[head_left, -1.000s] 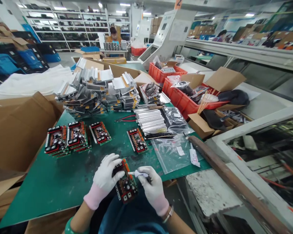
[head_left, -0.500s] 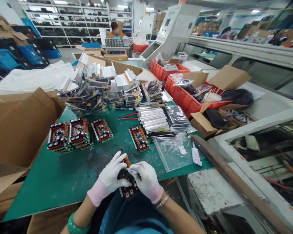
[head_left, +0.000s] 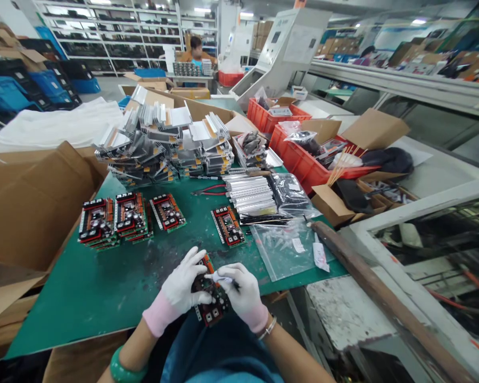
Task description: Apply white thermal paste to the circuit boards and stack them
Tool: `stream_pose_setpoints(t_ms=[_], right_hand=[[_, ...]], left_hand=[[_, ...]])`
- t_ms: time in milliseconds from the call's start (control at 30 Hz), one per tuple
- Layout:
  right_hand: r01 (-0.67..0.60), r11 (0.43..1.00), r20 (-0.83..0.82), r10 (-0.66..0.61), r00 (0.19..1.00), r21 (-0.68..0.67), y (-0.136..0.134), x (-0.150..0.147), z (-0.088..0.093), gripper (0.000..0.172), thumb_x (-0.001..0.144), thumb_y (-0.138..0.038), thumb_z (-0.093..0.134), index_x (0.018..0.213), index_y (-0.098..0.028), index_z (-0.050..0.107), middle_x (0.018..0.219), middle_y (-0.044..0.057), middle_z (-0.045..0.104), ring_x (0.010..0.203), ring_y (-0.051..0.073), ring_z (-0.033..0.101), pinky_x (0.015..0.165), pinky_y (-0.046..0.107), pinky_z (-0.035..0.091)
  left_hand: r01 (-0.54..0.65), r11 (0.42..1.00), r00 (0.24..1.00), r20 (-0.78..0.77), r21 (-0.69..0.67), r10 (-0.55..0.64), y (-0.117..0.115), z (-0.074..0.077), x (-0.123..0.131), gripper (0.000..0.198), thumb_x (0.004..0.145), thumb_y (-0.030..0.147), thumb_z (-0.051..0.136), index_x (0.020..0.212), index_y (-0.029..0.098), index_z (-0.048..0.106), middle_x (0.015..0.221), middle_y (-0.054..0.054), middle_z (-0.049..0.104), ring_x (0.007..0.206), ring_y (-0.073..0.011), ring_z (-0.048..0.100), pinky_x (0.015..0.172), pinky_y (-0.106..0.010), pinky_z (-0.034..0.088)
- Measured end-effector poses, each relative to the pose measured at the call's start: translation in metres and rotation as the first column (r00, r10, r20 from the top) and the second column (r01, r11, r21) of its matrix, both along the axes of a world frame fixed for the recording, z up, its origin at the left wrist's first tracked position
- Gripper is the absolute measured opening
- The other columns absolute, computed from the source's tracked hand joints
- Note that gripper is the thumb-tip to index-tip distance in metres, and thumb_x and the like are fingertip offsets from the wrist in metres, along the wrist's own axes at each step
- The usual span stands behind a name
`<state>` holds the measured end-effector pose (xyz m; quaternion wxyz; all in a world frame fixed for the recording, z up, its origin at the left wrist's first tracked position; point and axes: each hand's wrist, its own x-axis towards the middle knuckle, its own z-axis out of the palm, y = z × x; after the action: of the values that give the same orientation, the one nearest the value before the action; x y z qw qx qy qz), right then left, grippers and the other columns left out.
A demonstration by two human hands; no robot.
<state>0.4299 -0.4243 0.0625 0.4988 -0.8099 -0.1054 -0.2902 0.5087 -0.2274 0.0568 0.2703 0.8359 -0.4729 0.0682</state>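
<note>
Circuit board [head_left: 212,304] gripped by the left hand [head_left: 179,284] over the near edge of the green surface [head_left: 75,314], right hand [head_left: 241,291] pinching a small white tool [head_left: 223,279] against it; further boards [head_left: 130,215] lie stacked beyond.

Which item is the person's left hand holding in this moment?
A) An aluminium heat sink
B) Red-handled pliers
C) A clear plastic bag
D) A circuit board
D. The gloved left hand grips the circuit board above the green work mat, while the right hand holds a small white-handled tool over it.
</note>
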Motion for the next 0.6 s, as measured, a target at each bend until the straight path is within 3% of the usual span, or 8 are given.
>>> stream_pose_setpoints(t_ms=[133,267,400,600], right_hand=[[0.065,0.98,-0.087,-0.05,0.995,0.186,-0.002,-0.013,0.003,0.014,0.09,-0.018,0.06,0.097,-0.024,0.07,0.087,0.002,0.07,0.08,0.016,0.07,0.072,0.026,0.057],[0.116,0.964,-0.137,-0.085,0.987,0.239,-0.007,-0.029,0.001,0.013,0.09,-0.019,0.059,0.097,-0.023,0.069,0.085,0.002,0.07,0.076,0.015,0.069,0.069,0.024,0.057],[0.118,0.98,-0.149,-0.094,0.984,0.16,-0.01,-0.039,0.001,0.012,0.094,-0.02,0.055,0.095,-0.023,0.067,0.082,0.002,0.07,0.075,0.015,0.068,0.069,0.025,0.056],[0.097,0.995,-0.107,-0.099,0.989,-0.026,-0.008,-0.035,0.0,0.011,0.096,-0.02,0.053,0.094,-0.023,0.064,0.079,0.002,0.069,0.072,0.016,0.067,0.067,0.026,0.054]], left_hand=[[-0.004,0.999,0.999,0.05,0.053,0.001,0.002,0.009,0.0,0.049,0.085,0.059,0.064,0.111,0.019,0.061,0.142,-0.017,0.053,0.142,-0.0363,0.036,0.105,-0.053,0.048],[-0.026,0.999,0.987,0.157,0.044,0.019,0.001,0.015,-0.01,0.066,0.083,0.075,0.051,0.115,0.019,0.063,0.143,-0.017,0.052,0.143,-0.0376,0.034,0.116,-0.062,0.028],[0.022,0.998,0.991,0.132,0.056,-0.029,-0.003,0.014,-0.024,0.079,0.074,0.087,0.049,0.115,0.021,0.065,0.142,-0.017,0.053,0.142,-0.038,0.035,0.119,-0.061,0.021],[0.078,0.993,0.992,0.092,0.085,-0.085,-0.007,0.012,-0.024,0.075,0.068,0.086,0.058,0.107,0.022,0.065,0.14,-0.015,0.056,0.143,-0.0377,0.034,0.12,-0.062,0.015]])
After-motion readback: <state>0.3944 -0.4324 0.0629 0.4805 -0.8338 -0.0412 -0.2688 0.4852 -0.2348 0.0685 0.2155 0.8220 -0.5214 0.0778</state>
